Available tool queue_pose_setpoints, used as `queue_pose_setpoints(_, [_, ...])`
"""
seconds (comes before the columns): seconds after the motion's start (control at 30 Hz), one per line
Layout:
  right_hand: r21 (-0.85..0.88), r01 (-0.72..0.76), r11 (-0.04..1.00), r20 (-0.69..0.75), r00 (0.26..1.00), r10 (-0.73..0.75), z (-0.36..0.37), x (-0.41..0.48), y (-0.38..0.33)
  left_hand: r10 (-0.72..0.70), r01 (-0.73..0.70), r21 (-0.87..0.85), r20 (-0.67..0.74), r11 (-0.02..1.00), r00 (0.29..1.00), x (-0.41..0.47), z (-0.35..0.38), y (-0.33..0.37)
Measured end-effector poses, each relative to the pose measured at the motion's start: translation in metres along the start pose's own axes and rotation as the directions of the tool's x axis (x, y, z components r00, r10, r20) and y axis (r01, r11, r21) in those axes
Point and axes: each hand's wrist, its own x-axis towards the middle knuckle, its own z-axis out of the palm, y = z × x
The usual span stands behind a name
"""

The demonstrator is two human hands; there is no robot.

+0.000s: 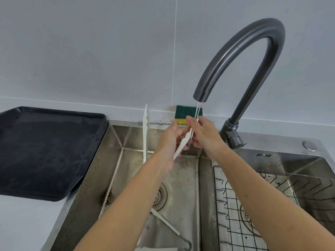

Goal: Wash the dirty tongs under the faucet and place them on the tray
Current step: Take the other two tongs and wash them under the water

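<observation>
step: you're rinsing white tongs [183, 144] under faucet [241, 57] stream | left hand [169, 140] and right hand [203, 134] both gripping them over sink [116, 160] | next: you're carrying them left to tray [45, 151]

The flat rectangular metal tray [45, 151] is plain black. The slim plastic tongs [183, 144] are white. The curved metal faucet [241, 57] is dark gunmetal grey. The rectangular scouring sponge [184, 115] is dark green over yellow. The steel double sink [112, 156] is silver (speckled with brown spots), its wire rack [241, 205] a silver grid.
</observation>
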Motion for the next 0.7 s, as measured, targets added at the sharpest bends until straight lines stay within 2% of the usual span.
queue_pose_setpoints(0.2, [0.079, 0.095, 0.992, 0.056, 0.994, -0.099, -0.006, 0.004, 0.001, 0.067, -0.067, 0.009, -0.007, 0.998, 0.998, -0.001, -0.003, 0.009])
queue_pose_setpoints(0.3, [0.104, 0.084, 0.991, 0.094, 0.991, -0.094, -0.006, -0.002, 0.009, 0.069, -0.069, 0.006, 0.014, 0.998, 0.998, -0.003, -0.003, 0.002])
queue_pose_setpoints(0.53, [0.048, 0.039, 0.998, 0.005, 0.999, -0.039, 0.001, -0.009, 0.01, 0.013, -0.015, 0.076, 0.031, 0.997, 0.999, -0.011, 0.001, -0.008])
queue_pose_setpoints(0.63, [-0.021, 0.065, 0.998, -0.065, 0.996, -0.066, 0.003, -0.008, 0.007, 0.04, -0.046, 0.098, 0.063, 0.994, 0.997, -0.008, 0.003, -0.013])
queue_pose_setpoints(0.7, [0.005, 0.067, 0.998, -0.043, 0.997, -0.066, 0.003, -0.009, 0.004, 0.08, -0.088, 0.094, 0.086, 0.992, 0.993, -0.008, 0.004, -0.017])
